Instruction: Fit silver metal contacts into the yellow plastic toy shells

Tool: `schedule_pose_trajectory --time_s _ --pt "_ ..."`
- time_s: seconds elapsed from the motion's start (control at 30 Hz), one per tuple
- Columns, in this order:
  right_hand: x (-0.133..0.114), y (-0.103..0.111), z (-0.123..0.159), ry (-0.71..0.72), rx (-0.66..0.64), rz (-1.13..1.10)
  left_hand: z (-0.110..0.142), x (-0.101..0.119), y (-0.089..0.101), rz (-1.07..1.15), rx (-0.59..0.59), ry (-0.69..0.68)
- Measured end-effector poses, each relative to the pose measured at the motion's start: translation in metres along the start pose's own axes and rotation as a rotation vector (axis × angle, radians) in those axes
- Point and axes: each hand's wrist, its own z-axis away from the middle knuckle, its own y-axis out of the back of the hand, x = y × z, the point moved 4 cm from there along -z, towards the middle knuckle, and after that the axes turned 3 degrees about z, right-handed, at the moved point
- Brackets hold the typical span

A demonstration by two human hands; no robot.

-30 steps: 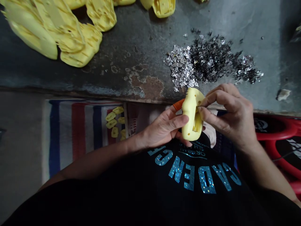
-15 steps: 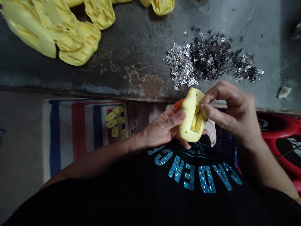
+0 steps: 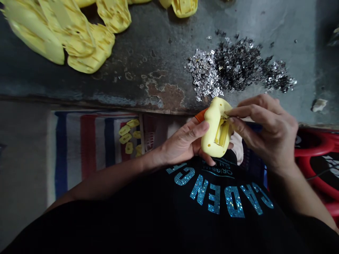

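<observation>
Head view, looking down past a black shirt (image 3: 164, 211) with glittering blue lettering. The left hand (image 3: 182, 143) grips a yellow plastic shell (image 3: 212, 121) from its left side, thumb over the near face and fingers partly hidden behind; an orange cover (image 3: 201, 115) sheathes one finger. The shell is held just beyond the shirt, at the near edge of the table (image 3: 161, 42), its long slot facing upward. The right hand (image 3: 272, 130) has its thumb and forefinger close together at the slot's far end; whether they pinch a small part cannot be told. Beyond the hands, a heap of small metal pieces (image 3: 238, 65) lies on the table, brighter on its left side. Further yellow shells (image 3: 90, 46) are piled at the far left. A whitish lump (image 3: 319, 104) rests at right. Below table level, a striped sheet (image 3: 88, 148) is seen at left, with small yellow parts (image 3: 125, 138) near its right edge; red seats (image 3: 315, 150) stand at right.
</observation>
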Motion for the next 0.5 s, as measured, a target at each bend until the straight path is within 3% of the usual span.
schedule_pose_trajectory --time_s 0.13,0.3,0.5 --pt "0.0 0.0 0.013 0.05 0.102 0.103 -0.001 0.0 0.0 0.023 -0.029 0.033" --pt "0.0 -0.007 0.022 0.21 0.177 0.213 -0.001 -0.001 0.001 0.013 -0.034 0.04" --pt "-0.003 -0.007 0.025 0.257 0.144 0.218 0.002 -0.003 0.001 -0.007 -0.059 0.042"
